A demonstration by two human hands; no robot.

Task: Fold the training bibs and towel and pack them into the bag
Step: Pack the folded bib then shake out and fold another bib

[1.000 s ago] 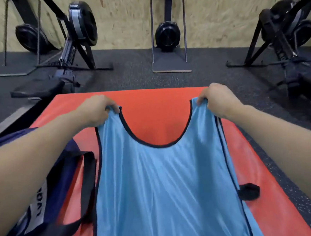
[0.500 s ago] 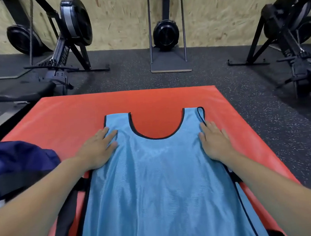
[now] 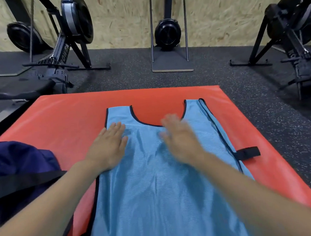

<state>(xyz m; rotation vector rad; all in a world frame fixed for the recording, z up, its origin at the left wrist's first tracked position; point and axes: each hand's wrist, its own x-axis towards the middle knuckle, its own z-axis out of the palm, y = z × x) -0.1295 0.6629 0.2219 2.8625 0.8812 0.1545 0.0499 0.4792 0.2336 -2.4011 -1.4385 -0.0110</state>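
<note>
A light blue training bib [image 3: 156, 191] with black trim lies flat on the red mat [image 3: 68, 120], neck opening away from me. My left hand [image 3: 109, 147] rests flat on the bib's left shoulder area, fingers straight. Over the bib's upper middle, just below the neckline, is my right hand [image 3: 180, 138], blurred with motion, its fingers extended. A dark navy bag [image 3: 20, 164] with a black strap sits at the mat's left edge. No towel is visible.
A black strap tab [image 3: 248, 152] sticks out from the bib's right side. Rowing machines [image 3: 69, 50] and a stand [image 3: 169, 34] line the far wall on the speckled black floor. The mat's right edge drops to the floor [image 3: 261, 119].
A second ago both hands held the bib up by its shoulders; they laid it flat on the mat. Since then the right hand has slid from the right shoulder toward the middle.
</note>
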